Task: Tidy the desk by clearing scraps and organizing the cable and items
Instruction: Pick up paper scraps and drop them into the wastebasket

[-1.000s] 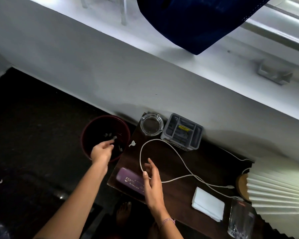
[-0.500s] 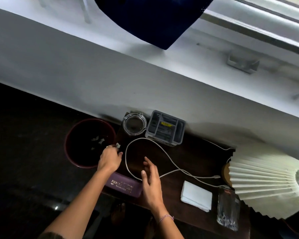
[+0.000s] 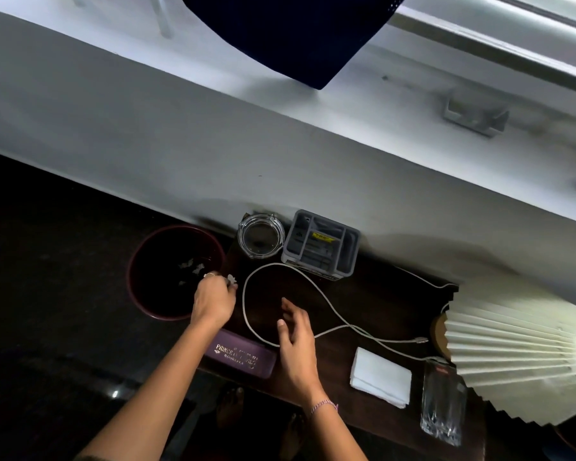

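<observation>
Change: left hand (image 3: 213, 299) having come back from over the bin (image 3: 137, 277) a second ago, now working at the desk's left edge; right hand (image 3: 295, 337) still hovering in much the same spot.
Left fingers: curling together, their tips pinching a small white scrap (image 3: 231, 280).
Scrap: sitting right at the left fingertips, just beside the bin's rim and near the left bend of the cable (image 3: 246, 314).
Right fingers: spreading apart and relaxed, holding nothing, hanging over the cable's loop.
Cable: lying in a wide loop on the desk (image 3: 363, 301), running under the right hand, then trailing off toward the lamp shade (image 3: 512, 354).
Bin: standing on the floor to the left of the desk, holding a few pale scraps already.
Back row: glass ashtray (image 3: 261, 234) and grey organizer (image 3: 320, 247) sitting side by side against the wall.
Front edge: purple case (image 3: 243, 356) lying between the two wrists; folded napkin (image 3: 379, 377) and drinking glass (image 3: 441, 400) resting farther right, near the shade.
</observation>
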Motion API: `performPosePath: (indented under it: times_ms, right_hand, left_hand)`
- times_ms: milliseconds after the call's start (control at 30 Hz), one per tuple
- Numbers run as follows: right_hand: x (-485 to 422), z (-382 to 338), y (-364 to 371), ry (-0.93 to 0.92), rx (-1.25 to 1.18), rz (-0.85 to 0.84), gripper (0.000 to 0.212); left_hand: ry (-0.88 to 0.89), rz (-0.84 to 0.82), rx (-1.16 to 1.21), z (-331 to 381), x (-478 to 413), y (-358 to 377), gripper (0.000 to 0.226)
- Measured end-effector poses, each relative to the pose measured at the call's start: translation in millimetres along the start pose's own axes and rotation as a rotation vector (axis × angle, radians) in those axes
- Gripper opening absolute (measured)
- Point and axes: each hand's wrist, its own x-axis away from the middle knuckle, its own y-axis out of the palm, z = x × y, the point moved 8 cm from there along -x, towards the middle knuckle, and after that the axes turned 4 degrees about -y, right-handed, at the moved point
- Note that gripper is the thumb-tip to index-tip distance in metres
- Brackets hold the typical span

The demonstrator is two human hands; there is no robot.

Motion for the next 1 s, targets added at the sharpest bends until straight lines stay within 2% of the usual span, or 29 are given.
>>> performPosePath:
  times_ms: [133,300,433,567,633,800,900,1000]
  right_hand:
    - [-13.4,-9.6,7.6,0.034,-0.041,0.0,0.042]
    - [-23.9,-30.6,31.1,-0.017,0.03,-0.146,0.057]
    - [-27.8,-36.0,37.5,-0.022,0.091,-0.138,0.038]
    - [-29.3,-32.6,45.7,0.032,0.102,-0.143,0.022]
    - [-30.7,-25.0,52.4,0.126,0.038,-0.139,0.017]
    - [-20.7,-2.1,76.3,0.493,-0.18,-0.043,0.013]
    - [-23.1,-23.9,106.9,0.528,-0.403,-0.061,0.021]
    - [-38.2,-67.3,136.2,0.428,-0.591,-0.136,0.03]
  left_hand:
    - [0.008,-0.02,0.152,5.8,17.8,-3.1,0.026]
    - [-0.093,-0.187,0.334,-0.1,37.1,16.3,0.024]
    - [-0.222,-0.24,0.562,-16.9,42.7,23.0,0.021]
    - [-0.363,-0.316,0.886,-36.0,47.3,25.8,0.022]
    - [-0.392,-0.316,0.934,-48.9,50.8,21.4,0.021]
    - [-0.56,-0.173,1.116,-109.9,59.8,3.8,0.021]
    - [-0.635,-0.133,1.157,-140.2,67.1,-0.3,0.022]
    - [-0.694,-0.114,1.197,-159.7,70.6,-0.9,0.021]
